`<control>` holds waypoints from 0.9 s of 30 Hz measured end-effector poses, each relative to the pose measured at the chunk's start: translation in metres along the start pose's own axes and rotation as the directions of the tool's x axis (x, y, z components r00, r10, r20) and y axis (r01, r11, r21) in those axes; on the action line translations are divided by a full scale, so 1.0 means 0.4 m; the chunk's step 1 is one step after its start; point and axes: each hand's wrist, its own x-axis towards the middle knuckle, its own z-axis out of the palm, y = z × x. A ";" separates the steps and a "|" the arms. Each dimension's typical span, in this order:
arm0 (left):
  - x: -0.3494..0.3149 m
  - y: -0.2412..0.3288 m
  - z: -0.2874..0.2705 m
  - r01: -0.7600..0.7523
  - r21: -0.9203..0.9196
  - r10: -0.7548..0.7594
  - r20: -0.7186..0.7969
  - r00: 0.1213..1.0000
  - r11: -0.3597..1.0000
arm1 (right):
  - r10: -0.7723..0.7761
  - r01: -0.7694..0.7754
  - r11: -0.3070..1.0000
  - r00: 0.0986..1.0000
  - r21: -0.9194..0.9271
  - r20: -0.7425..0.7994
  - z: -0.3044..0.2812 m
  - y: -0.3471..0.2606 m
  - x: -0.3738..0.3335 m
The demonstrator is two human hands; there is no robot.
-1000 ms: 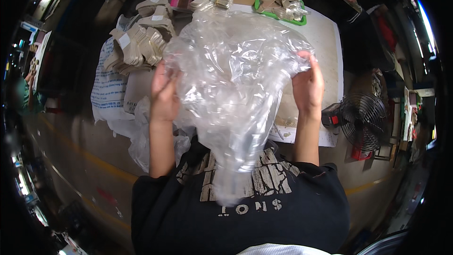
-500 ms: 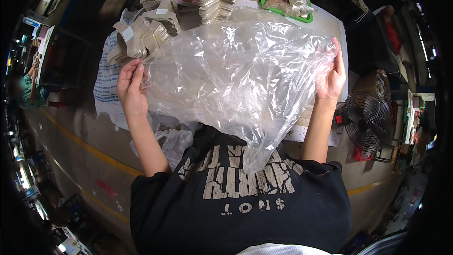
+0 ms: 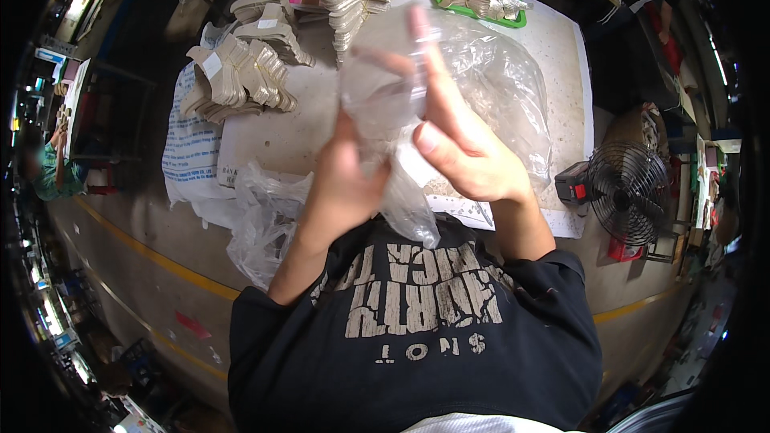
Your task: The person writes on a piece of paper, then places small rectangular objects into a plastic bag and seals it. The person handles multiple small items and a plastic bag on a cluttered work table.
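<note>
A clear plastic bag (image 3: 407,196) is bunched between my two hands above the table, its tail hanging toward my black shirt. My left hand (image 3: 345,180) is closed on the gathered film, blurred by motion. On the other side my right hand (image 3: 465,136) has its fingers stretched forward and its thumb bent inward, with film caught between it and the left hand. More clear film (image 3: 505,84) lies spread on the table to the right; whether it joins the bunched part I cannot tell.
Bundled stacks of grey-beige cut pieces (image 3: 237,72) sit at the table's left and back. A green tray (image 3: 513,18) holds more pieces. Crumpled plastic (image 3: 269,216) hangs at the front left edge. A black fan (image 3: 626,200) stands at the right.
My hands, wide apart with the bag stretched between them, have come together at the middle. The film is now bunched, uncovering the left part of the table.
</note>
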 end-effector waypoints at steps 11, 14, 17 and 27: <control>-0.082 -0.014 -0.161 -0.016 0.042 0.028 -0.320 0.947 0.999 | 0.232 -0.231 0.965 0.973 -0.127 -0.012 -0.078 0.089 -0.050; -0.063 0.027 -0.154 0.085 -0.631 -0.351 -0.310 0.884 0.771 | 0.325 -0.265 0.904 0.936 0.336 -0.137 -0.116 0.108 -0.057; -0.067 -0.005 -0.210 0.129 -0.667 -0.445 -0.328 0.833 0.734 | 0.395 -0.282 0.864 0.893 0.417 -0.214 -0.132 0.102 -0.060; -0.132 -0.069 -0.378 0.240 0.296 -0.042 -0.546 0.837 0.924 | 0.361 -0.433 0.899 0.811 -0.058 -0.460 -0.106 0.211 -0.073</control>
